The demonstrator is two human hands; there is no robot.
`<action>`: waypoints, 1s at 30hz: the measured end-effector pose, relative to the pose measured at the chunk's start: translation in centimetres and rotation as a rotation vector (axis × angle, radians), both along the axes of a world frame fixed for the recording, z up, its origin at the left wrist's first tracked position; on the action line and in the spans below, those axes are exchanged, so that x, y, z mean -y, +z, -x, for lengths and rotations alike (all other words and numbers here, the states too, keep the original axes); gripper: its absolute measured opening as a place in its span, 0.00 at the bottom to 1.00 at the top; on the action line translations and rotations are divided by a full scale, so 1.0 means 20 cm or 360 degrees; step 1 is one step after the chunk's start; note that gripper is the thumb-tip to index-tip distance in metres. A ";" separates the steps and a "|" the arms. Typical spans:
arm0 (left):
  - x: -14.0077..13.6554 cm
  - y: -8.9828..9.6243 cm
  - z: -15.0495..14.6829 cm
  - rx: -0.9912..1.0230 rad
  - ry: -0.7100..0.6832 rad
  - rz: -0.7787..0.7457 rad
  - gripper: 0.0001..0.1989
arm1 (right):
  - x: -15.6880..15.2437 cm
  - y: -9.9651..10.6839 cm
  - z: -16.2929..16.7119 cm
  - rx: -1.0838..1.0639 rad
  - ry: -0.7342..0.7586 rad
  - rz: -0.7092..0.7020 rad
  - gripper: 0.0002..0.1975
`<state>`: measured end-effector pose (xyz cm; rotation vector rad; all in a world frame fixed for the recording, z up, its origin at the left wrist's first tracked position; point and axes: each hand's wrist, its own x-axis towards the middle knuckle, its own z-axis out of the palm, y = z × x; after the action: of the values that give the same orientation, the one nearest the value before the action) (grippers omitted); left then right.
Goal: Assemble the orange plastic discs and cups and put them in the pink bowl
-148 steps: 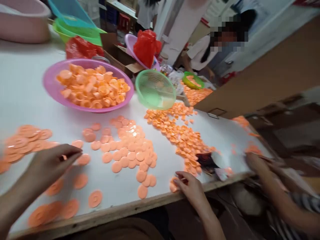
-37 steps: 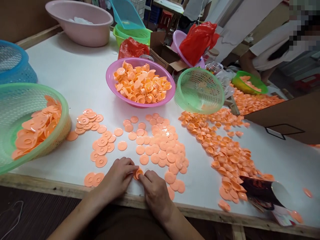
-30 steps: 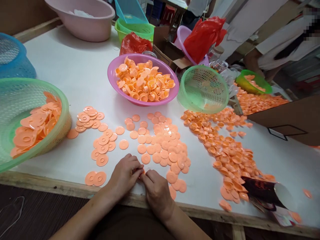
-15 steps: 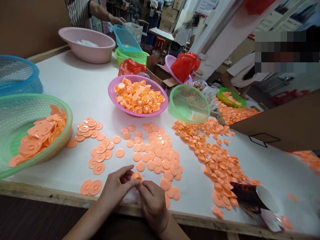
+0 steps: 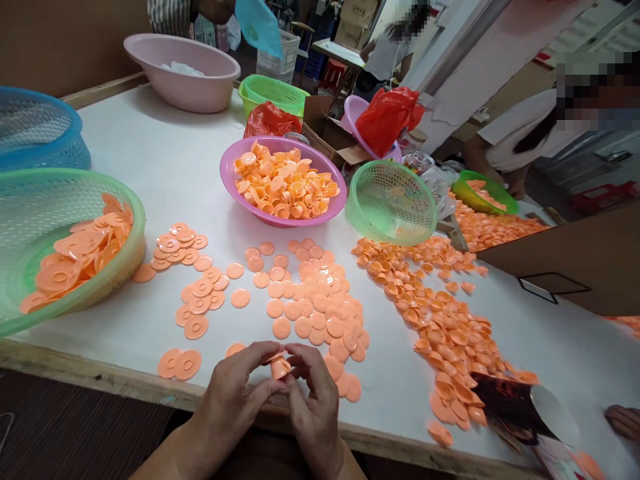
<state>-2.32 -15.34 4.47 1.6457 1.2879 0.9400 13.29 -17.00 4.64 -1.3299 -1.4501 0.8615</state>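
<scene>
Near the table's front edge, both hands hold a small orange plastic cup (image 5: 281, 369) between their fingertips. A thin orange rim or disc shows at its top, partly hidden by fingers. My left hand (image 5: 237, 390) pinches it from the left, thumb below and fingers above. My right hand (image 5: 316, 403) grips it from the right in the same way. Just beyond the hands lies a spread of flat orange discs (image 5: 320, 303). More discs with ring marks (image 5: 187, 365) lie left of my left hand. Loose orange cup-shaped pieces (image 5: 450, 333) form a long heap on the right.
A pink basin (image 5: 233, 193) of assembled-looking orange pieces stands beyond the discs, beside a green basket (image 5: 357, 213). At left, another green basket (image 5: 135, 267) holds ringed discs. A dark packet (image 5: 510, 400) lies at right. Other people work at the far side.
Both hands have turned around the cup, fingers now raised over its top. A disc shows by my left hand. Across the table, another person has lifted the blue basket. The view has shifted slightly.
</scene>
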 end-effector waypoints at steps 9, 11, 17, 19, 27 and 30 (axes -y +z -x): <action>0.00 0.03 -0.07 0.0019 -0.0076 -0.0259 0.18 | -0.02 -0.04 -0.03 -0.0048 0.0054 0.0031 0.09; 0.00 0.05 -0.08 0.0013 -0.0098 -0.0227 0.17 | -0.01 -0.04 -0.03 -0.0020 0.0022 -0.0019 0.07; 0.01 0.08 -0.10 0.0015 -0.0146 -0.0297 0.19 | 0.01 -0.03 -0.01 -0.0028 -0.0080 0.0023 0.02; 0.02 0.07 -0.11 0.0034 -0.0134 -0.0252 0.17 | 0.01 -0.04 -0.01 -0.0061 -0.0101 0.0084 0.01; 0.03 -0.02 -0.15 0.0409 -0.0030 0.0488 0.14 | 0.01 -0.14 0.00 0.0100 -0.0152 0.0002 0.03; -0.02 -0.01 -0.19 0.0486 0.0064 0.0524 0.15 | -0.04 -0.16 0.01 0.0011 -0.0249 0.0064 0.06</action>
<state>1.50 -14.99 4.19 1.1779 1.1942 0.9071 13.14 -16.11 1.36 -1.4568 -1.3207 0.7874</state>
